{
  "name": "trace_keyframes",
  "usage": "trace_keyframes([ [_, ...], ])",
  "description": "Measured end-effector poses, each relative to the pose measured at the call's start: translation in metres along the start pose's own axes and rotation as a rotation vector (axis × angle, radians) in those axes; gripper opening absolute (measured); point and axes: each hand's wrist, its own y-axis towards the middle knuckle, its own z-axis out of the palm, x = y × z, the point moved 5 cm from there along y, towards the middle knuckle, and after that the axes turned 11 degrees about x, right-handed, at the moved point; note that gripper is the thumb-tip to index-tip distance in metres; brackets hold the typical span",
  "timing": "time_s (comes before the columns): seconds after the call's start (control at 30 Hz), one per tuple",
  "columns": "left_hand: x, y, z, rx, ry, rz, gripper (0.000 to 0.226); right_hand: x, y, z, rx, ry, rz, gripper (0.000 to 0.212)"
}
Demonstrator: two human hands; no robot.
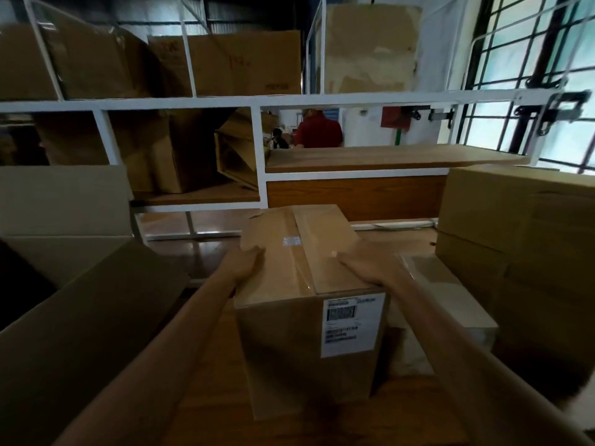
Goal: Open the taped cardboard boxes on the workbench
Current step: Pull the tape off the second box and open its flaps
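Note:
A tall brown cardboard box (289, 342) stands on the wooden workbench (206, 381) right in front of me. Clear tape (297, 252) runs along the seam of its closed top flaps, and a white shipping label (352, 323) is stuck on its near face. My left hand (244, 262) rests over the top's left edge, fingers curled against the box. My right hand (363, 262) lies flat on the top's right side, fingers stretched toward the seam. Neither hand holds a tool.
An open cardboard box (64, 252) with raised flaps stands at the left. Stacked closed boxes (515, 226) fill the right side, with a low flat package (450, 294) beside them. A white metal shelf frame (257, 103) with cartons rises behind. A person in red (318, 132) stands beyond it.

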Motion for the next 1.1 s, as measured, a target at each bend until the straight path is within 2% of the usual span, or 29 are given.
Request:
trace_keyframes([
  [0.33,0.015,-0.08,-0.023,-0.109,-0.075,0.1,0.049,0.024,-0.085,0.032,-0.151,0.118,-0.057,0.071],
  [0.57,0.035,-0.147,-0.027,-0.16,-0.131,0.248,0.054,0.027,-0.144,0.065,-0.341,0.229,-0.095,0.087],
  [0.67,0.043,-0.174,-0.021,-0.205,-0.123,0.292,0.056,0.021,-0.168,0.082,-0.413,0.181,-0.074,0.094],
  [0.83,0.069,-0.207,-0.018,-0.189,-0.126,0.34,0.063,0.022,-0.206,0.128,-0.443,0.2,-0.079,0.098],
  [1.1,0.085,-0.243,-0.008,-0.167,-0.154,0.38,0.064,0.014,-0.233,0.153,-0.426,0.333,-0.121,0.097],
])
